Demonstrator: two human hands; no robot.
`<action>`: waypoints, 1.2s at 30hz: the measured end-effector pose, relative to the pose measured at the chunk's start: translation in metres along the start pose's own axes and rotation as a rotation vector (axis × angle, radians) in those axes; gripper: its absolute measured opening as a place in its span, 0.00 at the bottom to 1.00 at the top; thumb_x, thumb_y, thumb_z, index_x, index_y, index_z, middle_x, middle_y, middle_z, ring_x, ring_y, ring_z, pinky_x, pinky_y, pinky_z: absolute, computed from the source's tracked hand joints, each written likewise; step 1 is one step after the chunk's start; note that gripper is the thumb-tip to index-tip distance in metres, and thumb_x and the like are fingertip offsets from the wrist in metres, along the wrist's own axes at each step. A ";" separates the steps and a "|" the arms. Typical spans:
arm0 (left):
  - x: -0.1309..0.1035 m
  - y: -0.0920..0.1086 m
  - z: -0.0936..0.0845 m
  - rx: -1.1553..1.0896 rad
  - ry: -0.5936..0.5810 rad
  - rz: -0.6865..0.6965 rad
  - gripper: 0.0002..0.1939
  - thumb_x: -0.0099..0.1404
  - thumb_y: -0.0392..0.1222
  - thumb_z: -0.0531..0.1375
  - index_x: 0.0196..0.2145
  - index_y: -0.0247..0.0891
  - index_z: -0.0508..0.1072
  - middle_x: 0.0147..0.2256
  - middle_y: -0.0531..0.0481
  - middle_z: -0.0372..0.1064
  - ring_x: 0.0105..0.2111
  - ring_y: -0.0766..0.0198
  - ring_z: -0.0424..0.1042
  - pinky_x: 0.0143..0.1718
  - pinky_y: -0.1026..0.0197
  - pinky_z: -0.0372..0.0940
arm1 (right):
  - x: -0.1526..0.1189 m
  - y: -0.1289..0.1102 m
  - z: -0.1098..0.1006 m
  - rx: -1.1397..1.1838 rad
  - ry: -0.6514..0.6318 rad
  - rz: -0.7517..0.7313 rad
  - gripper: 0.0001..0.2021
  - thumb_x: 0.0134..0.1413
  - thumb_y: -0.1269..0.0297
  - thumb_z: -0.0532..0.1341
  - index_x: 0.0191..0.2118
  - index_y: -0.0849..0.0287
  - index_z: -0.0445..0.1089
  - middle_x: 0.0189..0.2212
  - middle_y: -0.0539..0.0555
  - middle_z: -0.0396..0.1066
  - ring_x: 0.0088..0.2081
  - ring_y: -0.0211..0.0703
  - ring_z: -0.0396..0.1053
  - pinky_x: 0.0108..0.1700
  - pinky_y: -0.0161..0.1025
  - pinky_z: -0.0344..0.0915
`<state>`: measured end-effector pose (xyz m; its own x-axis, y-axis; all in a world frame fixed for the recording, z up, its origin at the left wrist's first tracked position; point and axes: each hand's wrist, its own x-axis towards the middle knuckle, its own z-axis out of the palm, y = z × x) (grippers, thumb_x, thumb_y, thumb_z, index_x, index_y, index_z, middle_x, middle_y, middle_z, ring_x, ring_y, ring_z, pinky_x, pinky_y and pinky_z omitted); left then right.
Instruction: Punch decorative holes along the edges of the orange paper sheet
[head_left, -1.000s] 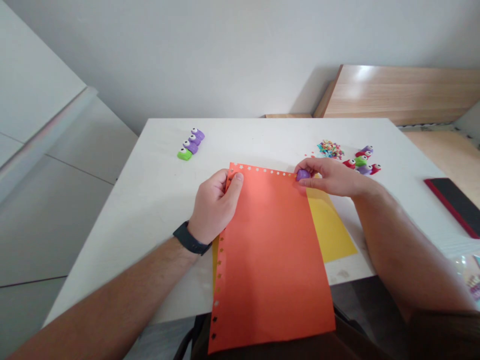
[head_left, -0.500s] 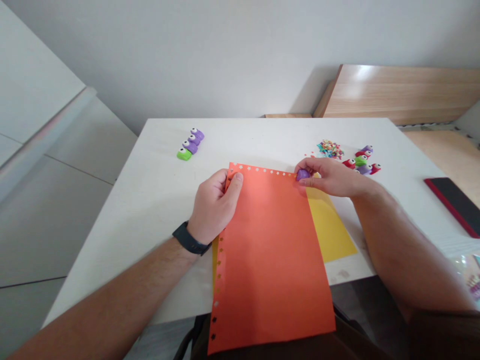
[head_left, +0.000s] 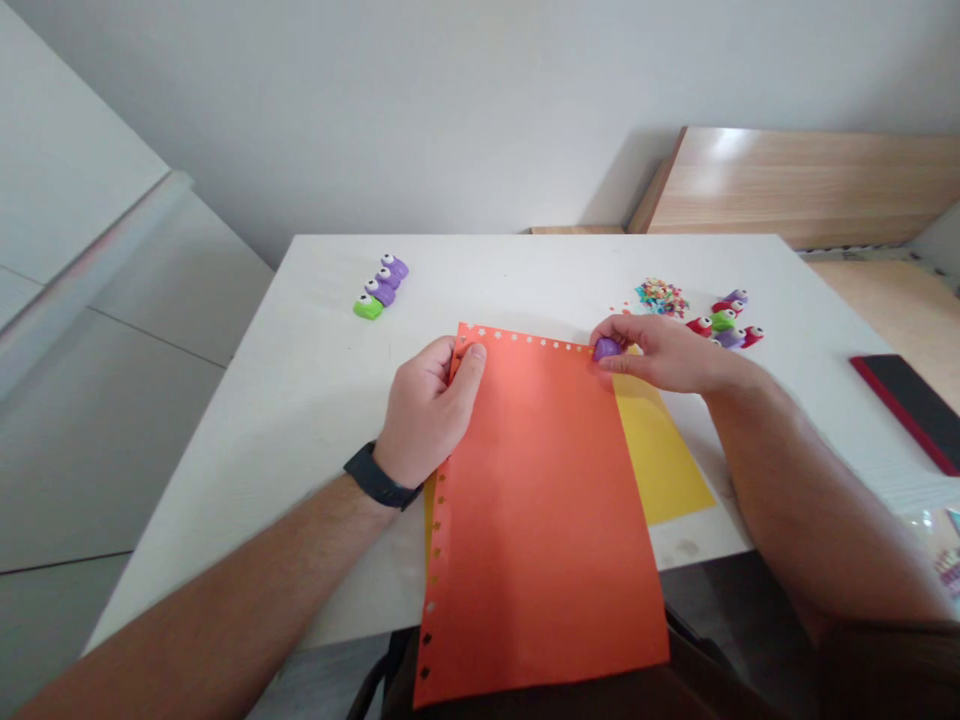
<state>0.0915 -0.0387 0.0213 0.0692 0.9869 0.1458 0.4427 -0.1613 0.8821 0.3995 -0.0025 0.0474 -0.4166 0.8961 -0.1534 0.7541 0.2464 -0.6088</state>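
Observation:
An orange sheet of paper [head_left: 555, 500] is held up in front of me, with small star-shaped holes along its top and left edges. My left hand [head_left: 431, 405] pinches its upper left edge, thumb on the front and fingers behind. At the upper right corner, my right hand [head_left: 649, 350] grips a small purple paper punch [head_left: 606, 349] between thumb and fingers. The punch sits against the paper's top edge; whether it is pressed down cannot be seen. Beneath the orange sheet lies a yellow sheet [head_left: 664, 460], partly covered, on the white table [head_left: 300, 400].
Purple and green punches with eyes [head_left: 381, 287] stand in a row at the back left. Several red, green and purple ones [head_left: 726, 320] cluster at right, beside a pile of colourful paper bits [head_left: 662, 297]. A dark, red-edged flat object [head_left: 911, 410] lies at the right edge.
Almost nothing differs. Both hands, the orange sheet and the purple paper punch keep their places, with only a very slight shift of the view.

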 end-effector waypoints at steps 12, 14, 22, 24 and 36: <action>0.000 0.000 0.000 -0.025 -0.001 -0.011 0.17 0.72 0.51 0.58 0.28 0.39 0.65 0.22 0.56 0.58 0.22 0.68 0.56 0.23 0.63 0.50 | 0.001 0.003 0.003 -0.007 0.066 -0.039 0.11 0.56 0.57 0.64 0.42 0.55 0.75 0.36 0.52 0.78 0.38 0.47 0.73 0.41 0.42 0.65; 0.000 0.001 0.000 -0.035 0.003 -0.010 0.17 0.72 0.50 0.58 0.28 0.39 0.66 0.22 0.56 0.58 0.23 0.68 0.55 0.23 0.63 0.50 | 0.000 0.002 0.003 -0.022 0.071 -0.046 0.10 0.57 0.57 0.63 0.42 0.55 0.75 0.36 0.52 0.78 0.38 0.47 0.73 0.41 0.42 0.65; 0.000 0.000 0.000 -0.034 -0.007 -0.011 0.16 0.71 0.50 0.58 0.29 0.39 0.68 0.23 0.55 0.61 0.23 0.67 0.57 0.23 0.63 0.51 | 0.000 0.003 0.003 -0.038 0.034 -0.057 0.09 0.57 0.58 0.63 0.42 0.54 0.75 0.36 0.52 0.77 0.38 0.46 0.73 0.42 0.41 0.65; 0.000 -0.001 0.000 -0.034 -0.012 -0.012 0.15 0.71 0.50 0.58 0.29 0.39 0.68 0.23 0.55 0.61 0.23 0.67 0.58 0.23 0.63 0.52 | 0.001 0.003 0.003 -0.038 0.041 -0.056 0.10 0.58 0.58 0.64 0.43 0.54 0.74 0.37 0.52 0.77 0.38 0.46 0.73 0.43 0.42 0.66; 0.001 -0.004 0.000 -0.035 -0.013 -0.020 0.16 0.72 0.52 0.58 0.30 0.39 0.68 0.24 0.54 0.63 0.23 0.66 0.59 0.23 0.63 0.52 | -0.001 0.005 -0.001 -0.064 0.030 -0.054 0.13 0.59 0.57 0.63 0.47 0.54 0.75 0.39 0.53 0.77 0.40 0.48 0.73 0.44 0.43 0.66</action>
<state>0.0896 -0.0370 0.0182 0.0722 0.9898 0.1225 0.4122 -0.1415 0.9000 0.4036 -0.0016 0.0451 -0.4434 0.8910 -0.0977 0.7621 0.3173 -0.5644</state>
